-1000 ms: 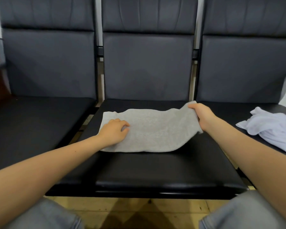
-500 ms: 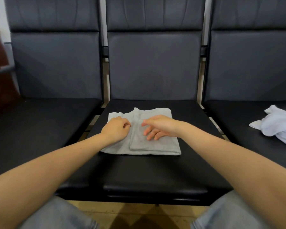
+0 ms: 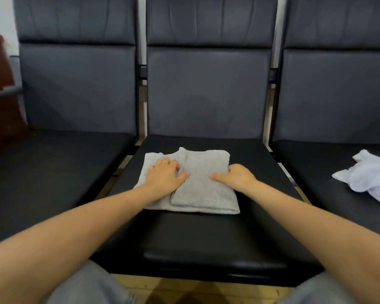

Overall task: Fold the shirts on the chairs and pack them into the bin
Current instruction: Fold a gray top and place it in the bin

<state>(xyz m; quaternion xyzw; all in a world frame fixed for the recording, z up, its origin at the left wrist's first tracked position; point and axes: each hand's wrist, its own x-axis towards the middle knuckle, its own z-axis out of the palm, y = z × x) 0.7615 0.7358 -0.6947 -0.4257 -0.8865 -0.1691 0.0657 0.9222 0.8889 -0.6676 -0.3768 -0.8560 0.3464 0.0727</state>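
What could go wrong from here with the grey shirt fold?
1. The grey shirt is folded unevenly: its left layer sticks out under the left hand, so the bundle may come apart when lifted.
2. The right hand only grips the right edge; lifting there could let the top flap slide.
3. No bin is in view, and the white shirt lies crumpled, unfolded.

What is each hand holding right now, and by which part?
Right hand grips the gray shirt at its right folded edge; left hand only rests on it.

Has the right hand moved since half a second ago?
Yes. The right hand shifted rightward across the gray shirt, from its middle to its right edge.
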